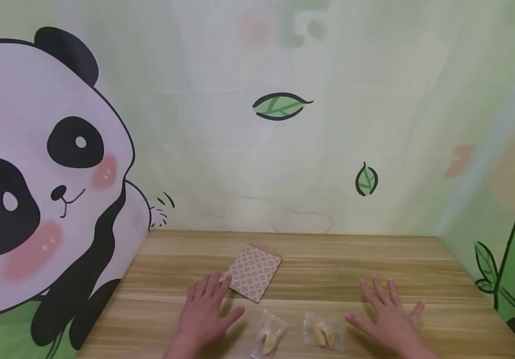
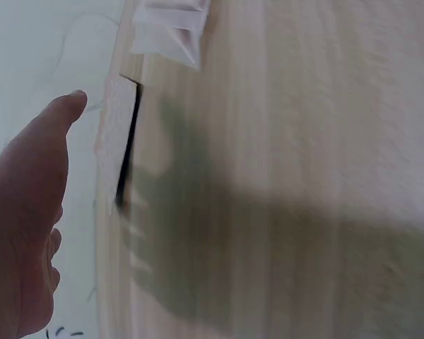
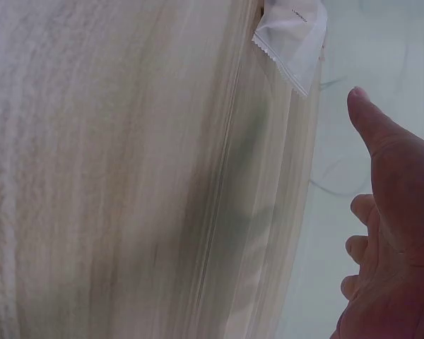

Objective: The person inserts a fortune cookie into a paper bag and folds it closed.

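Note:
My left hand (image 1: 205, 316) is held above the wooden table with its fingers spread and straight, and it holds nothing. Its fingertips are nearest a flat tan rectangle (image 1: 254, 272) with a white lattice pattern; in the left wrist view this piece (image 2: 115, 138) has a dark edge. Between the hands lie two clear packets, a left one (image 1: 268, 335) and a right one (image 1: 324, 333), each with a pale folded piece inside that looks like a fortune cookie. On the right, my right hand (image 1: 387, 319) hovers spread and bare, its thumb towards the right packet.
The wooden table (image 1: 329, 264) ends at a backdrop cloth (image 1: 221, 149) printed with a panda, leaves and bamboo. Both hands cast shadows on the tabletop.

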